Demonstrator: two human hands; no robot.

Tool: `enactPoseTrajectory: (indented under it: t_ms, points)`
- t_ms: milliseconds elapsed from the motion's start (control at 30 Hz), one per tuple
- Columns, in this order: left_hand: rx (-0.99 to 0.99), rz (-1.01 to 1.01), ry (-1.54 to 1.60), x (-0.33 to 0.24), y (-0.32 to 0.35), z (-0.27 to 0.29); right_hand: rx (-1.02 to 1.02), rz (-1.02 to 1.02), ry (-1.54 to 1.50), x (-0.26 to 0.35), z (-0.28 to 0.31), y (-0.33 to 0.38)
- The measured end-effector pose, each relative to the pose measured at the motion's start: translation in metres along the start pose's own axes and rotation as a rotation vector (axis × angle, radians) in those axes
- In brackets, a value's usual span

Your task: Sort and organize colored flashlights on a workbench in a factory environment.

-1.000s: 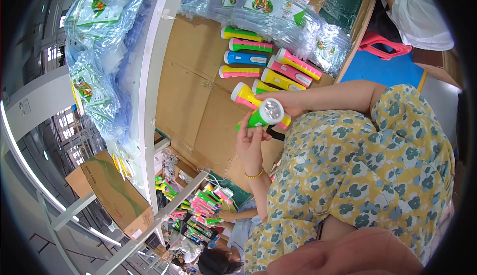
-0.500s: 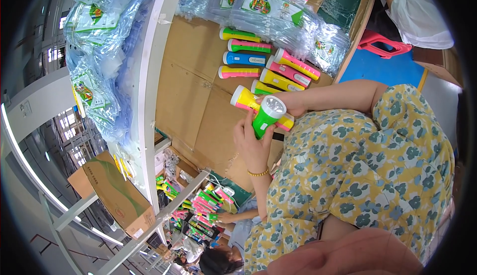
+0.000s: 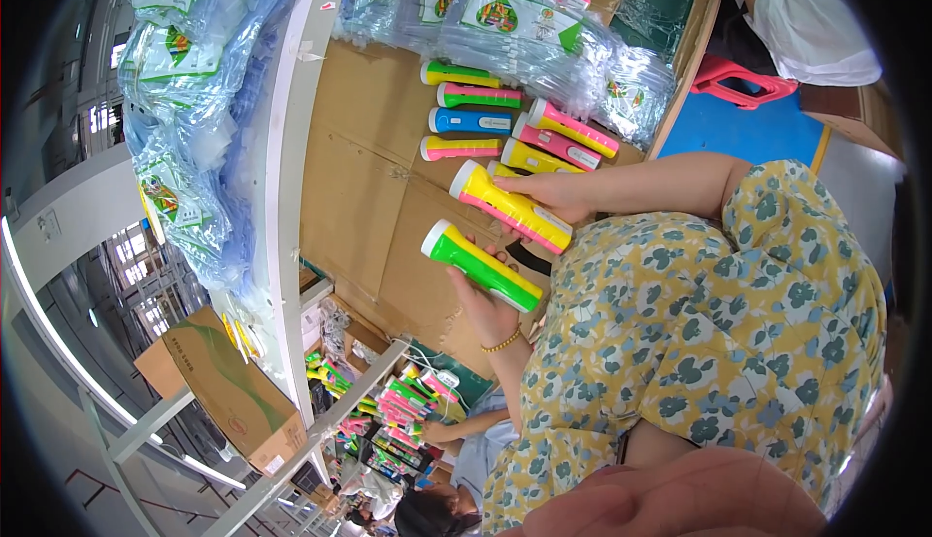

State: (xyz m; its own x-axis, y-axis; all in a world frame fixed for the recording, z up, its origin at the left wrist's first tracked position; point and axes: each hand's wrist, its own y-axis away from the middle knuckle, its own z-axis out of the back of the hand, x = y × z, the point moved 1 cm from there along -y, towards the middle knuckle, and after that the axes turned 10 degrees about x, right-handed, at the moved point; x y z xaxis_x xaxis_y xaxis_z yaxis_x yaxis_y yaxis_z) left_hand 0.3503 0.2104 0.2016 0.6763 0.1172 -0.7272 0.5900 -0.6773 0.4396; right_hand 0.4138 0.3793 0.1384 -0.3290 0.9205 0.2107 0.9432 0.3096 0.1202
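My left hand (image 3: 490, 312), with a beaded bracelet at the wrist, is closed around a green and yellow flashlight (image 3: 482, 267) with a white head ring. That flashlight lies slantwise, its head toward the far side. Just to its right is a yellow and pink flashlight (image 3: 515, 209), gripped by my right hand (image 3: 558, 193) along its side. Both flashlights are above the brown cardboard surface (image 3: 359, 197). Beyond my right hand, several more flashlights lie in rows, among them a blue one (image 3: 471, 120), a pink one (image 3: 555, 142) and a yellow one (image 3: 540, 157).
Clear printed plastic bags (image 3: 524, 37) are heaped behind the flashlights, and more bags (image 3: 180, 61) hang over a white rail (image 3: 282, 149). A pink-red frame-shaped object (image 3: 743, 83) rests on a blue surface. A carton (image 3: 233, 386) and a co-worker's arm (image 3: 461, 427) among flashlights are farther off.
The green flashlight has turned, its lens no longer facing up, and moved left and nearer, apart from the yellow one. The yellow and pink flashlight now shows along its full length.
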Motion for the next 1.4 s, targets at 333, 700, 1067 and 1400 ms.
enactPoseTrajectory:
  t_ms: [333, 700, 1067, 1400]
  points:
    - [0.093, 0.034, 0.164, 0.002, -0.005, -0.005, -0.064, 0.023, -0.008, 0.005, -0.012, 0.015]
    - [0.13, 0.075, 0.252, 0.004, -0.016, 0.01, -0.049, 0.092, -0.024, 0.001, -0.003, 0.002]
    - [0.207, 0.1, 0.483, 0.003, -0.019, 0.015, -0.153, 0.077, 0.401, 0.001, -0.009, 0.0]
    - [0.318, 0.112, 0.629, 0.007, -0.019, 0.012, -0.089, 0.239, 0.081, -0.015, 0.0, -0.011]
